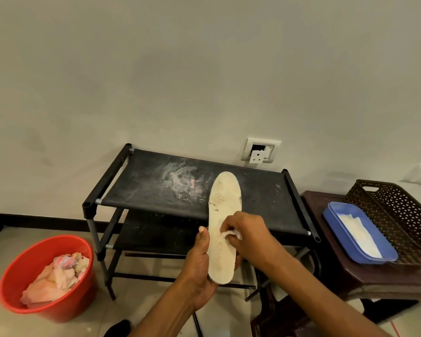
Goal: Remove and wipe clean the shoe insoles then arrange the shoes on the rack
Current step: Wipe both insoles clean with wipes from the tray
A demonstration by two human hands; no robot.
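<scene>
A worn, cream-coloured insole (225, 215) is held up lengthwise in front of the shoe rack (156, 186), its heel end near and its toe end far, over the near edge of the rack's top shelf. The heel end is gripped by the left hand (199, 271), with the thumb laid along the insole's left edge and the fingers wrapped behind it. A small white wipe (231, 233) is pinched in the curled fingers of the right hand (248, 232) and pressed against the middle of the insole's upper face. Brownish marks are seen towards the toe end. White smears are visible on the black fabric of the top shelf. On the floor to the left a red bucket (17, 276) is set, with crumpled pinkish wipes (56, 276) inside. To the right, on a dark brown tabletop (316, 215), a blue tray (365, 255) holding white sheets (357, 234) is placed just beside a brown perforated basket (399, 215). A wall socket (259, 152) is mounted behind the rack.
</scene>
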